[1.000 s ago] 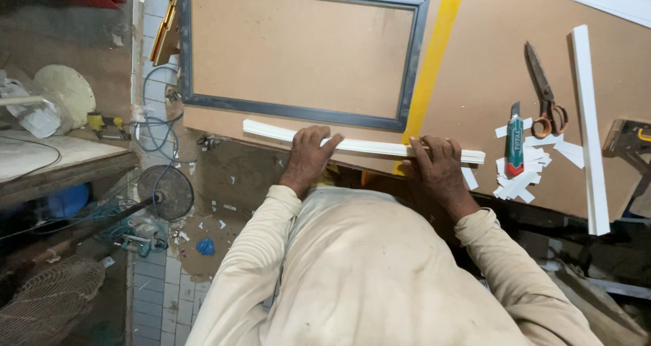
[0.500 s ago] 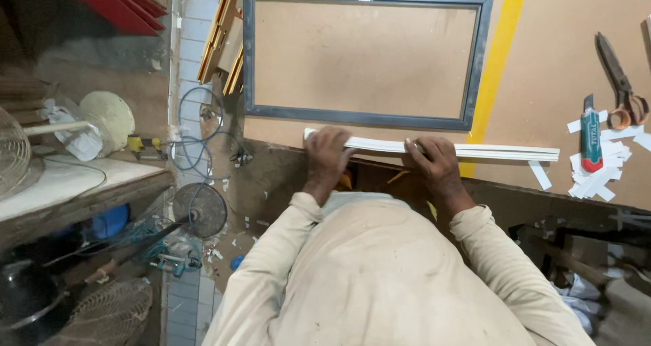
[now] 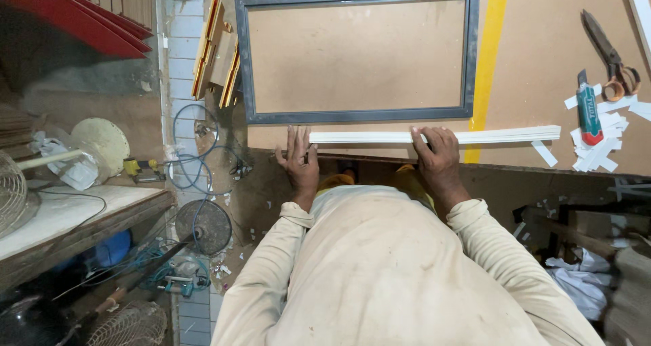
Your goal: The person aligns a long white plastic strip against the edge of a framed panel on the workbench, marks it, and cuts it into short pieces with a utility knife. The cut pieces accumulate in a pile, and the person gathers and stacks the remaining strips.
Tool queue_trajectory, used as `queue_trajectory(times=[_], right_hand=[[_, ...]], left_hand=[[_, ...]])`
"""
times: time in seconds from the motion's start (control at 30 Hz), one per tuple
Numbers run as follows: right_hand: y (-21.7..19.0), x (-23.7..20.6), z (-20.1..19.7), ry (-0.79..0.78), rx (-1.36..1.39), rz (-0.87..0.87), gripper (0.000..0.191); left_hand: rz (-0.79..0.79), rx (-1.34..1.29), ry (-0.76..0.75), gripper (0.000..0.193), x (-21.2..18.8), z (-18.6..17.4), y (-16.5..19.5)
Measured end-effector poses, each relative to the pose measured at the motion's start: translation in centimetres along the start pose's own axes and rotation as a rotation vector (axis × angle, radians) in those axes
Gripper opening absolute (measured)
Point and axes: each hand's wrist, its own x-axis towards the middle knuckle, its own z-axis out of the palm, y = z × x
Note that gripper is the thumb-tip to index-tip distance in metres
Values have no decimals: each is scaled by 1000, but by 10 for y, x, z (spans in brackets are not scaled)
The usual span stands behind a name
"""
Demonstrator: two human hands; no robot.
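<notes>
With both hands on the white strip point(image 3: 434, 136) at the near table edge point(image 3: 542, 173), left hand point(image 3: 298, 159) fingers spread flat, right hand point(image 3: 437, 157) fingers curled over it, uneven pressure could slide it off.

Left hand point(image 3: 299, 157) flat, right hand point(image 3: 437, 156) on white strip point(image 3: 434, 136), grey frame point(image 3: 357, 52)

We see a table point(image 3: 542, 75) of matt brown board, smooth, hardboard-like. The frame point(image 3: 356, 115) on it looks like dull grey metal, lightly scuffed. Just below the frame, the white strip point(image 3: 488, 136) looks like smooth painted wood or plastic; we cannot tell which. Right of the frame, a glossy yellow stripe point(image 3: 489, 54), then scissors point(image 3: 610, 54) with dark metal blades and orange plastic handles, a utility knife point(image 3: 588, 109) in teal and red plastic, and white paper-like scraps point(image 3: 600, 153). Our sleeves point(image 3: 271, 271) are matt beige cloth, stained.
</notes>
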Motion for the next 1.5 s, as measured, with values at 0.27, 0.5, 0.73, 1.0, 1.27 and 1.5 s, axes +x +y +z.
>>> queue_trajectory(times=[0.27, 0.5, 0.73, 1.0, 1.27, 1.5], right_hand=[[-1, 0, 3, -11, -58, -39, 53], [6, 4, -3, -31, -59, -56, 58], [5, 13, -14, -3, -24, -40, 56], [73, -4, -62, -68, -80, -41, 55], [193, -52, -141, -94, -242, 79, 50], [220, -55, -150, -155, -34, 138, 48]], left_hand=[[101, 110, 73, 30, -1, 4, 0], [425, 344, 111, 31, 4, -4, -9], [448, 360, 65, 32, 0, 0, -14], [390, 369, 13, 27, -8, 9, -10], [358, 361, 15, 18, -12, 24, 5], [264, 306, -19, 20, -11, 25, 14]])
